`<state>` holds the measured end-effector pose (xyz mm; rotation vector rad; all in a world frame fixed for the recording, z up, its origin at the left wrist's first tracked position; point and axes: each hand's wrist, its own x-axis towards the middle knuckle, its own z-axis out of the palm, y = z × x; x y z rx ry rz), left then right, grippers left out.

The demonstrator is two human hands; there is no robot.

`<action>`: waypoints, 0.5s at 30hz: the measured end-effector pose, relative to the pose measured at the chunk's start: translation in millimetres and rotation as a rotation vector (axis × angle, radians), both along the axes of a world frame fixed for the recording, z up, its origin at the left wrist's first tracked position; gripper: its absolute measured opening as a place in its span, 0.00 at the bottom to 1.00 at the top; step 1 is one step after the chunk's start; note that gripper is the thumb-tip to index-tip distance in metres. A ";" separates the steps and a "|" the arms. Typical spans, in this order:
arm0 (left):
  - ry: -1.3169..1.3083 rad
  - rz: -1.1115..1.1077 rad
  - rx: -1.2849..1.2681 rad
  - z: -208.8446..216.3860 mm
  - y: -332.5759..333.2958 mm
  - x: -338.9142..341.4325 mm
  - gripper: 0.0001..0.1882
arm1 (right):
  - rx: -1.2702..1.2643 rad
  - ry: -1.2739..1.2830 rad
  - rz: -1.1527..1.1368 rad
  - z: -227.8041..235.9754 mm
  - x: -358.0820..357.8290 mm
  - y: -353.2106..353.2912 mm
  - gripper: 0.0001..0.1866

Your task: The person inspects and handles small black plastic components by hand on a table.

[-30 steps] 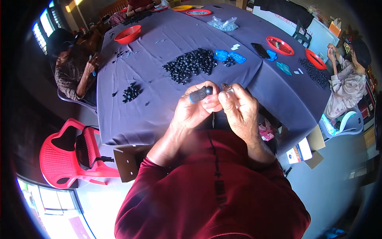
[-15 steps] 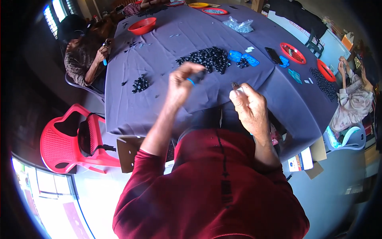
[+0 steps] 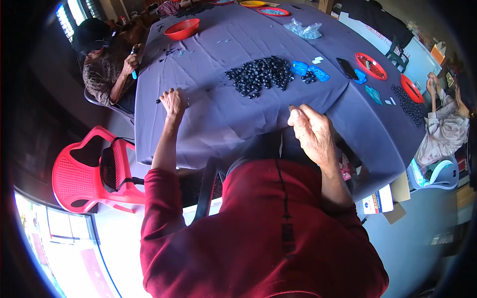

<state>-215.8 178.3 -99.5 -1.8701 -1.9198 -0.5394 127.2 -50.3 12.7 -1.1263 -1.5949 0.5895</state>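
Note:
A pile of small black round pieces [image 3: 261, 74] lies on the grey cloth in front of me. To its left, my left hand [image 3: 173, 103] rests low over the cloth, back upward. Its fingers are curled down, and what is beneath or inside them is hidden. One black piece [image 3: 158, 101] shows beside those fingers. My right hand [image 3: 314, 135] is held above the table's near edge, closed with the thumb on top. A small dark tip [image 3: 291, 107] sticks out beyond the thumb; the rest of that thing is hidden in the fist.
Blue packets [image 3: 318, 73] lie right of the pile, near a black phone [image 3: 346, 68]. Beyond are a red bowl [image 3: 182, 30], a clear bag [image 3: 304, 30] and a red tray [image 3: 370, 66]. Two people sit at the sides. A red chair [image 3: 92, 166] stands at left.
My left hand has moved left from beside the big pile to where a small group of black pieces lay, now covered. The dark thing with a blue band it carried no longer shows.

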 end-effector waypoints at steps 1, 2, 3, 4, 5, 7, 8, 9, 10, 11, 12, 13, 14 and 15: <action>0.036 0.006 0.039 4.4 -0.9 9.7 0.10 | -0.001 0.001 -0.004 -1.4 1.1 0.3 0.18; 0.037 0.010 0.039 8.5 -1.1 16.3 0.10 | 0.009 -0.011 0.007 -2.6 0.3 0.4 0.18; 0.012 -0.094 0.072 12.1 4.7 26.0 0.11 | 0.017 -0.023 0.013 -4.3 0.6 0.5 0.18; -0.012 -0.201 0.104 16.9 12.9 37.7 0.13 | 0.016 -0.022 0.007 -6.3 1.1 0.7 0.18; 0.004 -0.282 0.067 14.6 29.0 44.4 0.15 | 0.042 -0.047 0.024 -8.1 -0.6 0.8 0.17; 0.007 -0.458 0.091 -1.4 64.7 61.8 0.19 | 0.058 -0.094 0.060 -10.2 -4.7 1.5 0.16; -0.006 -0.563 0.149 -10.6 76.8 77.4 0.20 | 0.014 -0.098 0.068 -8.1 -6.7 -0.4 0.15; -0.022 -0.594 0.121 -15.6 83.5 94.1 0.20 | 0.027 -0.106 0.072 -6.6 -7.3 -1.9 0.15; -0.037 -0.623 0.092 -19.5 89.1 106.0 0.20 | 0.039 -0.113 0.078 -5.8 -8.0 -2.3 0.15; -0.036 -0.626 0.092 -24.1 93.7 111.7 0.20 | 0.039 -0.112 0.075 -6.0 -9.1 -2.4 0.15; -0.084 -0.644 -0.013 -28.2 97.8 114.6 0.18 | 0.046 -0.106 0.086 -6.2 -10.7 -2.4 0.15; -0.133 -0.657 -0.117 -31.2 101.6 113.8 0.16 | 0.053 -0.100 0.101 -6.2 -12.4 -2.3 0.15; -0.133 -0.659 -0.121 -32.9 102.7 115.2 0.16 | 0.049 -0.100 0.099 -7.2 -12.3 -2.4 0.15; -0.116 -0.648 -0.106 -34.6 102.9 114.7 0.14 | 0.038 -0.129 0.102 -8.0 -12.4 -1.8 0.16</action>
